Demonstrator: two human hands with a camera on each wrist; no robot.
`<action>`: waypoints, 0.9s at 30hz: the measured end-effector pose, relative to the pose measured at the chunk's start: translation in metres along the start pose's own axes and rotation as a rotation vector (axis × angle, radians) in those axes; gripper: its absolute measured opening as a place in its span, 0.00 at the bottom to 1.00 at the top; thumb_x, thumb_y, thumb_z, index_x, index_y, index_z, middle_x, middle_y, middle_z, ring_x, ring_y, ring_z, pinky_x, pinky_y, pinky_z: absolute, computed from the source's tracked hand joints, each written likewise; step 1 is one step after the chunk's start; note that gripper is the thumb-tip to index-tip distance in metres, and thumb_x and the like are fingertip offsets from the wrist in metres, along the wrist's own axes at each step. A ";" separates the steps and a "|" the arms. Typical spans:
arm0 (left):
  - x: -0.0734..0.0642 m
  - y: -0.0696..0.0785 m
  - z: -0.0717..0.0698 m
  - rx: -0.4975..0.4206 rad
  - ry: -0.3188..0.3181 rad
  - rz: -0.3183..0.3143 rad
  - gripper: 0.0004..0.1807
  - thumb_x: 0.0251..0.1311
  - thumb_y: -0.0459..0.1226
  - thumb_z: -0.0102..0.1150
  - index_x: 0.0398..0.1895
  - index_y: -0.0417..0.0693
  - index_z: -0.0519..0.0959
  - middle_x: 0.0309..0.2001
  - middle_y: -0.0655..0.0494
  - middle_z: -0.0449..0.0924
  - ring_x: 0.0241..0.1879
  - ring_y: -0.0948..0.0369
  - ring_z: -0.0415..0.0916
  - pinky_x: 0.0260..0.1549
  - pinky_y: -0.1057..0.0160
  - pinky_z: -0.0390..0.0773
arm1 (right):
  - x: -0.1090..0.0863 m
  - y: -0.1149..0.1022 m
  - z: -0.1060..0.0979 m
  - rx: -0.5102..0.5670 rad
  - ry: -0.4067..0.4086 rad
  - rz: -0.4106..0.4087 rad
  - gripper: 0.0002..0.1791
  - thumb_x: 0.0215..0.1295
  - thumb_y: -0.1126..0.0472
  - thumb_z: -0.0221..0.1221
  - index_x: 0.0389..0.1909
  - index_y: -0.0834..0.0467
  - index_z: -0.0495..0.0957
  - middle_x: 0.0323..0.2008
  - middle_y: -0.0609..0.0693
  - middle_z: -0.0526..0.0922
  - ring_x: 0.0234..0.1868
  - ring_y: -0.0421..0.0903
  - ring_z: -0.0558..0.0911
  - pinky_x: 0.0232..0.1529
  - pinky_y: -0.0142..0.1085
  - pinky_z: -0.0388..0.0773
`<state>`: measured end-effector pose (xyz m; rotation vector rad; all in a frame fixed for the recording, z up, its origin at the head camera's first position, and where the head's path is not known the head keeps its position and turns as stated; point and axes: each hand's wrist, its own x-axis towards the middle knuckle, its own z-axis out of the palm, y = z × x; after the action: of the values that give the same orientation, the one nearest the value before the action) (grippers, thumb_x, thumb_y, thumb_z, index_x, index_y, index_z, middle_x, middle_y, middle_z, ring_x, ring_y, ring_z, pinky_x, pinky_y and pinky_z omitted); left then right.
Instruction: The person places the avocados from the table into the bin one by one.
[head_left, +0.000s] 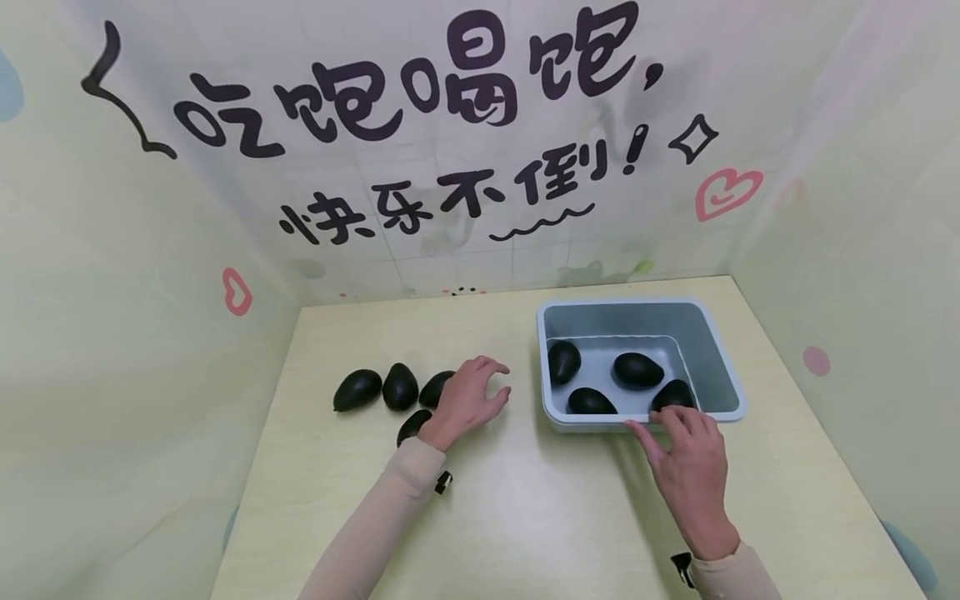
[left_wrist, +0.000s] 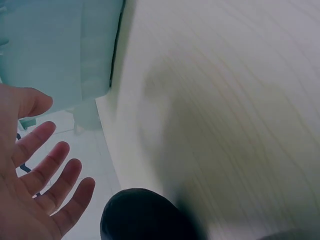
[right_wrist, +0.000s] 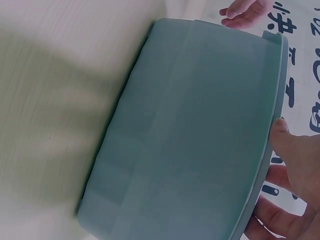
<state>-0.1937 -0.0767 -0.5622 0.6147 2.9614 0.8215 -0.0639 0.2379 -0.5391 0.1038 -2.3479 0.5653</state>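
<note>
A light blue-grey plastic bin (head_left: 551, 367) stands at the right of the table with several dark, glossy avocados inside, one (head_left: 637, 371) near its middle. My right hand (head_left: 693, 462) grips the bin's front rim, thumb on the outer side and fingers over the edge, beside an avocado (head_left: 672, 393) in the front right corner. In the right wrist view, the same rim (right_wrist: 262, 175) lies between thumb and fingers. Left of the bin hovers my left hand (head_left: 467, 400), empty, its fingers loosely spread. It partly covers an avocado (head_left: 435, 390); another (head_left: 412, 427) is under the wrist.
Two more avocados, one (head_left: 357, 390) at far left and one (head_left: 401, 387) beside it, lie on the pale wooden table (head_left: 517, 517). A printed cloth (head_left: 480, 258) with black lettering hangs behind, and cloth walls close off both sides.
</note>
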 end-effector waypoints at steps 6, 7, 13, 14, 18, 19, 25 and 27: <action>-0.002 -0.006 0.000 0.058 0.012 0.002 0.18 0.71 0.46 0.63 0.59 0.52 0.85 0.60 0.52 0.83 0.60 0.49 0.81 0.49 0.49 0.85 | 0.000 0.000 0.000 -0.002 -0.001 0.001 0.43 0.74 0.25 0.47 0.31 0.64 0.82 0.34 0.62 0.83 0.40 0.65 0.80 0.41 0.54 0.74; -0.002 -0.007 0.000 0.063 0.015 0.001 0.18 0.71 0.46 0.64 0.59 0.52 0.85 0.60 0.52 0.84 0.60 0.49 0.81 0.49 0.49 0.85 | 0.001 0.000 0.000 -0.001 0.001 0.001 0.43 0.74 0.25 0.47 0.31 0.64 0.82 0.34 0.62 0.83 0.39 0.65 0.80 0.41 0.54 0.74; -0.004 -0.012 0.000 0.075 0.032 0.010 0.17 0.70 0.46 0.64 0.58 0.52 0.86 0.59 0.52 0.84 0.58 0.50 0.81 0.49 0.50 0.85 | 0.001 0.000 0.000 0.000 0.008 -0.004 0.43 0.74 0.25 0.47 0.31 0.64 0.82 0.34 0.62 0.83 0.39 0.65 0.81 0.42 0.54 0.74; -0.004 -0.012 -0.001 0.078 0.037 0.013 0.17 0.70 0.45 0.64 0.58 0.52 0.86 0.59 0.52 0.84 0.58 0.50 0.81 0.49 0.50 0.85 | 0.001 0.000 0.000 0.000 0.009 -0.005 0.43 0.74 0.26 0.47 0.31 0.64 0.82 0.34 0.62 0.83 0.39 0.65 0.81 0.42 0.54 0.74; -0.004 -0.016 -0.004 0.099 0.063 0.023 0.17 0.70 0.45 0.63 0.57 0.52 0.86 0.58 0.53 0.84 0.58 0.50 0.81 0.46 0.50 0.85 | 0.000 0.000 0.000 0.000 0.008 -0.006 0.43 0.74 0.26 0.48 0.31 0.64 0.82 0.34 0.62 0.83 0.39 0.65 0.81 0.42 0.54 0.74; -0.004 -0.017 -0.005 0.105 0.065 0.023 0.17 0.70 0.45 0.63 0.58 0.52 0.86 0.59 0.53 0.84 0.58 0.51 0.81 0.45 0.51 0.85 | 0.000 0.000 0.000 0.000 0.009 -0.005 0.43 0.74 0.26 0.48 0.31 0.64 0.82 0.34 0.62 0.83 0.39 0.65 0.81 0.42 0.54 0.74; -0.003 -0.022 -0.011 0.105 0.083 0.013 0.17 0.69 0.45 0.64 0.57 0.52 0.86 0.59 0.53 0.84 0.58 0.51 0.81 0.46 0.50 0.86 | 0.000 0.001 0.001 0.002 0.013 -0.004 0.43 0.74 0.26 0.48 0.31 0.64 0.82 0.34 0.62 0.83 0.39 0.64 0.80 0.42 0.54 0.74; -0.003 -0.024 -0.012 0.095 0.093 0.016 0.17 0.69 0.44 0.65 0.57 0.51 0.86 0.59 0.52 0.84 0.59 0.50 0.81 0.48 0.49 0.85 | 0.000 0.001 0.001 0.003 0.014 -0.004 0.43 0.74 0.26 0.48 0.31 0.64 0.82 0.34 0.62 0.83 0.39 0.64 0.81 0.42 0.54 0.74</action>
<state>-0.2009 -0.1028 -0.5636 0.6210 3.0991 0.7337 -0.0644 0.2381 -0.5400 0.1056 -2.3329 0.5657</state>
